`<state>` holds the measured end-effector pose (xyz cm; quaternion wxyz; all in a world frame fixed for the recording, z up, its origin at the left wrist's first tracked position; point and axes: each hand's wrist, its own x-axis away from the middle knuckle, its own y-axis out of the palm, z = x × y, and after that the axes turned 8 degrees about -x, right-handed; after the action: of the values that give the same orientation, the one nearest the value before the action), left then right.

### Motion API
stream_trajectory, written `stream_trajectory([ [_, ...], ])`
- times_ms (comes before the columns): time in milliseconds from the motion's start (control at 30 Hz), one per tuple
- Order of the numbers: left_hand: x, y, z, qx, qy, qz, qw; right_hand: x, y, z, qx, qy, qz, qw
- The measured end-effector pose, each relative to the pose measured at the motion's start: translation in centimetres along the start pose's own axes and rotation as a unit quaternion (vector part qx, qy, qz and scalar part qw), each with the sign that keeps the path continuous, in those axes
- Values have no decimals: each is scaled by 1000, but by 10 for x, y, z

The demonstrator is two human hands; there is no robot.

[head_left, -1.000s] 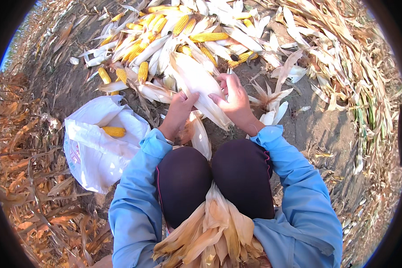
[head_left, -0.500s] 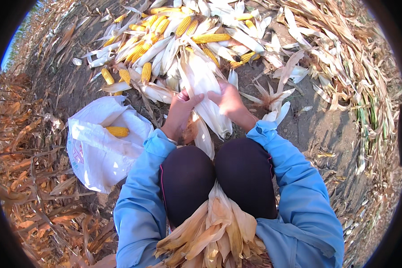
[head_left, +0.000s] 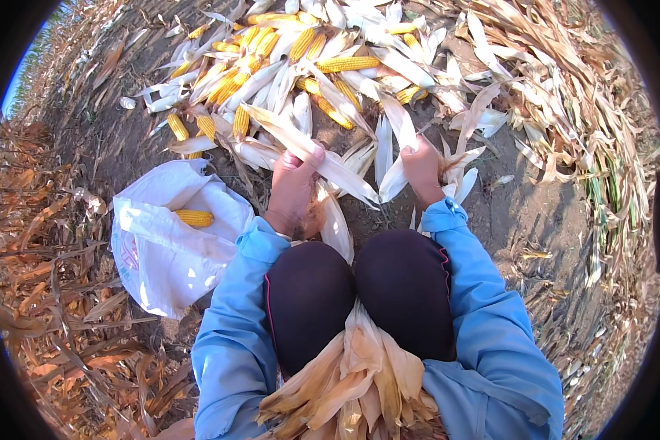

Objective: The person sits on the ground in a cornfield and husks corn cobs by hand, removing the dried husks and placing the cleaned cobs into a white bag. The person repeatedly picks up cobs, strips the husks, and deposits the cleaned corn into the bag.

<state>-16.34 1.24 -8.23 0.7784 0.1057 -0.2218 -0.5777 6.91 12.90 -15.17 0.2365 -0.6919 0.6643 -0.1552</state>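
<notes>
In front of my knees both hands are closed on pale dry corn husk. My left hand (head_left: 295, 183) pinches a long husk strip (head_left: 348, 180) under its thumb; the strip slants from the upper left down to the right. To its right, my right hand (head_left: 422, 170) grips another husk piece (head_left: 397, 176), which is bent and hangs beside its fingers. The lower ends of the two pieces nearly meet between the hands. Below my left hand a loose husk (head_left: 335, 227) hangs near a tuft of brown silk (head_left: 317, 213). No cob shows in either hand.
Beyond my hands lies a heap of yellow corn cobs (head_left: 348, 64) and white husks. On the left a white sack (head_left: 161, 275) holds a yellow cob (head_left: 194, 218). Dry stalks (head_left: 565, 81) are piled at right. A bundle of husks (head_left: 359, 359) rests in my lap.
My hands have moved apart, the right one outward to the right. The broad husk they both held is now in separate strips, one in each hand.
</notes>
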Motion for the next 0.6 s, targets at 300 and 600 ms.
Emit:
stream_trajectory([
  [300,-2,-5,2,138,-71,-29,987,18,-36,-7,254,-187,23,949],
  [600,-2,9,9,6,-49,-36,998,15,27,-122,-198,2,-308,931],
])
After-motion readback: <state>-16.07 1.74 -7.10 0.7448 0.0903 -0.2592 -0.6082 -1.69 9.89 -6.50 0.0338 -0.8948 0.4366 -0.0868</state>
